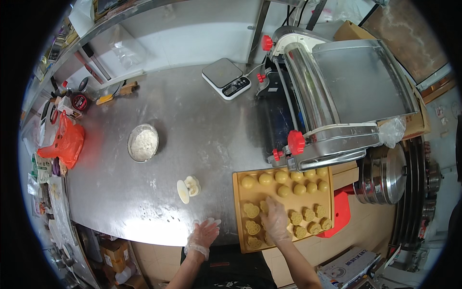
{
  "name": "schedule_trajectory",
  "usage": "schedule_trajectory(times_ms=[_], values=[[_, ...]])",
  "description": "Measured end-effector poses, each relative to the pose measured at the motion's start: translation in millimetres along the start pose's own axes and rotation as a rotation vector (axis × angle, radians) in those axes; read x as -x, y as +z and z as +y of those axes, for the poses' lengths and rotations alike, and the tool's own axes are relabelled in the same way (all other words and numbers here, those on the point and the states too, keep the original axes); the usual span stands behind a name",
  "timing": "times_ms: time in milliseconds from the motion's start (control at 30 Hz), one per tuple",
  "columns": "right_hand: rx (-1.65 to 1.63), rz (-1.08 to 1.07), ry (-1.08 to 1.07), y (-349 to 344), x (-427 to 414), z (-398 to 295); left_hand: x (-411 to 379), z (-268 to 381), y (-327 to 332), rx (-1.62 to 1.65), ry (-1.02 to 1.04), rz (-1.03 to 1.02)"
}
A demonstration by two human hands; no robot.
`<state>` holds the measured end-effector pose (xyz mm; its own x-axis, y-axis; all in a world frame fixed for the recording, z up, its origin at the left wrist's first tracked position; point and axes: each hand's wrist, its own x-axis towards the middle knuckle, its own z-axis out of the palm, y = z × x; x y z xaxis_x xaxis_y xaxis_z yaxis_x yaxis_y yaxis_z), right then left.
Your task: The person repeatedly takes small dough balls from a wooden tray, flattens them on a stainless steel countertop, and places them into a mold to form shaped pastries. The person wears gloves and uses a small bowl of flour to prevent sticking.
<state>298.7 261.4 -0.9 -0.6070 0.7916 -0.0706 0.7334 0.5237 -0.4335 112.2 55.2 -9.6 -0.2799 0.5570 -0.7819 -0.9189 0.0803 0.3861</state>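
Observation:
My right hand (276, 221), in a clear plastic glove, reaches over the gold baking tray (237, 202), its fingertips at a moulded dough piece (264, 206); whether they grip it is hidden. Several patterned dough pieces (251, 210) lie around it in the tray's near half, and smooth yellow dough balls (266, 179) stand in the far half. My left hand (204, 234), gloved too, is spread with nothing in it at the steel table's near edge. Beyond it a white plastic plunger mould (188, 189) lies on its side. Farther left stands a metal bowl of flour (143, 143).
A dough sheeter (321, 97) with red knobs stands at the right, over the tray's far edge. A digital kitchen scale (226, 77) is at the back. An orange plastic bag (68, 141) and jars line the left side. A steel steamer pot (380, 175) stands right of the tray.

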Motion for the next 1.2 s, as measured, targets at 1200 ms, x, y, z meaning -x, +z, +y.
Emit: schedule_trajectory(times_ms=[1200], values=[[-0.114, 0.365, 0.105, 4, -31, 43, -21, 56, -56, -0.331, 0.693, 0.307]])
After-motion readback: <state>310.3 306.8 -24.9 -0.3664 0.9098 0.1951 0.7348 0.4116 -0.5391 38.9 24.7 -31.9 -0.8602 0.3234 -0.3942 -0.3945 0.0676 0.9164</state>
